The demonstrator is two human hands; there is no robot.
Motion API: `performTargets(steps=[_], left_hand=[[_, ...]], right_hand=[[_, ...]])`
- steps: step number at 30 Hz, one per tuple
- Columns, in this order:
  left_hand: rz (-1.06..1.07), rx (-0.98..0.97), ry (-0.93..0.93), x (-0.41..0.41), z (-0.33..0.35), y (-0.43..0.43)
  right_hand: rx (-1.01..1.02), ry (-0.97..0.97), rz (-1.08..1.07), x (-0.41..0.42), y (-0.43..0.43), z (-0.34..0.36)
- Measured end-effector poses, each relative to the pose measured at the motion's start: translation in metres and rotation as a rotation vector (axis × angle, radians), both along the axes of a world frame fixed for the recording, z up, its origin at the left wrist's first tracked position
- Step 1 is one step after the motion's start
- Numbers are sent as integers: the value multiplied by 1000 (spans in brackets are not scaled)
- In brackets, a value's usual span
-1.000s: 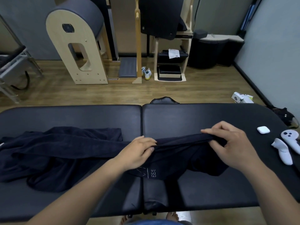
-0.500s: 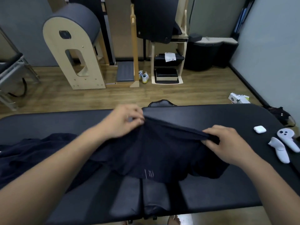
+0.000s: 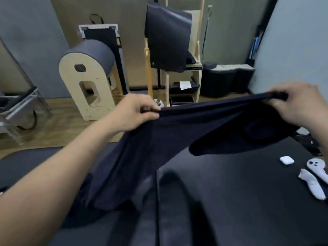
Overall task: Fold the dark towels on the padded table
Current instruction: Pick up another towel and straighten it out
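A dark navy towel [image 3: 174, 139] hangs stretched in the air above the black padded table [image 3: 239, 201]. My left hand [image 3: 136, 112] pinches its top edge at centre left. My right hand [image 3: 300, 105] grips the same edge at the far right, a little higher. The cloth between the hands is taut. Its lower left part drapes down onto the table under my left forearm. A loose fold sags below my right hand.
A white earbud case [image 3: 286, 159] and two white controllers [image 3: 315, 178] lie on the table's right end. Across the wooden floor stand a padded barrel on a wooden frame [image 3: 87, 82], a wooden chair unit [image 3: 177, 68] and a dark cabinet [image 3: 225, 80].
Both hands have lifted the towel off the table and pulled it wide apart. The left hand went up and away from me, the right hand up and to the right. My view has tilted up.
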State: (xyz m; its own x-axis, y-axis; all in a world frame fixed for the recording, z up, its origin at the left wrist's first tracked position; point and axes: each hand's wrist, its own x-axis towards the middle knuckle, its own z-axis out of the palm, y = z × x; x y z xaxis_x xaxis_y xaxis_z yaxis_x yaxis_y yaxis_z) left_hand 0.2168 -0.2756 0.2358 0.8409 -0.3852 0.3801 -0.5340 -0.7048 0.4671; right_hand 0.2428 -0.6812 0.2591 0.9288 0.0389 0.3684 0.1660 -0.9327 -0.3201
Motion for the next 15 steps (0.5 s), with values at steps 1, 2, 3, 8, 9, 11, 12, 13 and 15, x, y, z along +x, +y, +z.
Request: performTargets(steps=[1, 2, 3, 8, 9, 11, 12, 13, 15], left_hand=[[0, -27, 42, -3, -13, -3], [-9, -49, 77, -7, -25, -10], [-21, -66, 107, -12, -36, -20], [-119, -111, 132, -49, -88, -96], [-123, -81, 131, -56, -97, -105], [-94, 3, 153, -65, -117, -107], [-86, 46, 189, -70, -128, -102], [-89, 78, 238, -75, -140, -96], [-119, 87, 327, -87, -158, -86]], right_hand=[[-95, 58, -31, -1, 2, -5], [-152, 111, -54, -3, 9, -9], [-161, 151, -41, -7, 19, -14], [97, 429, 490, -56, 99, -72], [125, 464, 553, -64, 108, -88], [158, 453, 574, -73, 109, -120], [142, 437, 566, -76, 105, -134], [114, 436, 552, -79, 100, -147], [109, 471, 534, -90, 96, -167]])
